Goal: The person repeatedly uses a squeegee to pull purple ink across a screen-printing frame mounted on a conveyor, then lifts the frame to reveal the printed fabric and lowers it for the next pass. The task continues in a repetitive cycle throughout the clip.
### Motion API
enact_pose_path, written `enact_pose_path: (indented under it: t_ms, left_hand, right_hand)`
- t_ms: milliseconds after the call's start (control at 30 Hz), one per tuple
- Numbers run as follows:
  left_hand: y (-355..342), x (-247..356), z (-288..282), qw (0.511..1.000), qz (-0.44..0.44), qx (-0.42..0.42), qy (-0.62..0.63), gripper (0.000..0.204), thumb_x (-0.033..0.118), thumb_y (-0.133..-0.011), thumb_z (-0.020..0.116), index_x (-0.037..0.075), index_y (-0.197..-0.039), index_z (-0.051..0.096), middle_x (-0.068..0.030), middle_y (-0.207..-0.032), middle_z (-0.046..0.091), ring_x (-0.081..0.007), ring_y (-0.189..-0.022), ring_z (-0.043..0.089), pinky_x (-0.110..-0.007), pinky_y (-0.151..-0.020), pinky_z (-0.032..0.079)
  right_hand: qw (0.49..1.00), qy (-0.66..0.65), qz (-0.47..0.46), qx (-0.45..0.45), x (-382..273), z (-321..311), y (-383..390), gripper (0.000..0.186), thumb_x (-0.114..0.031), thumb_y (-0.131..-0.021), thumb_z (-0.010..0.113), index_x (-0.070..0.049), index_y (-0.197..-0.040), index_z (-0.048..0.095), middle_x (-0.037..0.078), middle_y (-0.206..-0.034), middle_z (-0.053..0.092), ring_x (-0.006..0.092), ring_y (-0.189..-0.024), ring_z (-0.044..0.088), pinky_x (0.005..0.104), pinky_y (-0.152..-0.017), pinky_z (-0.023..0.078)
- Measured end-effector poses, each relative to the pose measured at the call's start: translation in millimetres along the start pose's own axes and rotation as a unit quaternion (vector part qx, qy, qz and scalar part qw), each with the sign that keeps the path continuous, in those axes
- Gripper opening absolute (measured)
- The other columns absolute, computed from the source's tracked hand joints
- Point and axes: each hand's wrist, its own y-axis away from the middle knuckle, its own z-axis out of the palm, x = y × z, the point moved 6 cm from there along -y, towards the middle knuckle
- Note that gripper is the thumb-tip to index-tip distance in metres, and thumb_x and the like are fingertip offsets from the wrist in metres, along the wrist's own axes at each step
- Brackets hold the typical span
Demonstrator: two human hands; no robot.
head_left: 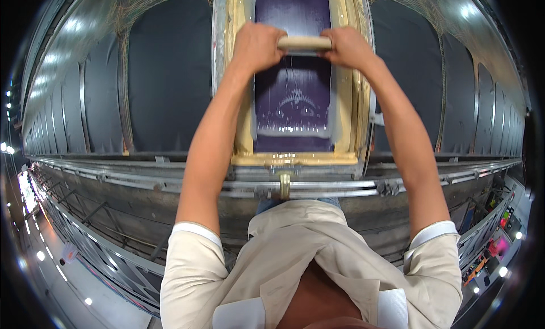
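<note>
Both my arms reach forward over a printing screen whose frame (295,158) is edged in yellowish tape or coating. A squeegee with a pale wooden handle (305,43) lies crosswise over the purple screen mesh (293,79). My left hand (258,47) is closed round the handle's left end. Around its right end, my right hand (347,48) is closed too. The blade under the handle is mostly hidden. Nearer me, the mesh shows a pale curved design (296,105) and a whitish band of ink (292,130). Small lettering sits at the far end.
Dark fabric panels (170,74) lie along the long printing table on both sides of the frame. A metal rail (318,190) runs along the table's near edge, between it and my body. Clamps or stops (389,187) sit on the rail.
</note>
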Motion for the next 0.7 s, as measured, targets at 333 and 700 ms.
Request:
enact_pose_path:
  t_ms: [333, 700]
  left_hand:
    - [189, 90, 16, 0.997, 0.038, 0.066, 0.007, 0.021, 0.019, -0.072, 0.084, 0.014, -0.089, 0.072, -0.0015, -0.091, 0.07, -0.0238, -0.09, 0.064, -0.042, -0.086, 0.044]
    - [207, 81, 31, 0.999, 0.03, 0.004, -0.016, 0.034, 0.017, -0.064, 0.082, 0.014, -0.096, 0.072, 0.001, -0.096, 0.069, -0.0213, -0.094, 0.064, -0.039, -0.089, 0.045]
  right_hand:
    - [0.983, -0.156, 0.082, -0.046, -95, 23, 161, 0.049, -0.037, -0.079, 0.083, -0.004, -0.115, 0.073, 0.018, -0.103, 0.073, 0.0373, -0.101, 0.068, 0.0464, -0.095, 0.051]
    - [0.876, -0.119, 0.371, 0.284, 68, 14, 180, 0.029, -0.035, -0.095, 0.068, -0.007, -0.099, 0.07, 0.015, -0.09, 0.073, 0.0318, -0.083, 0.07, 0.0416, -0.077, 0.052]
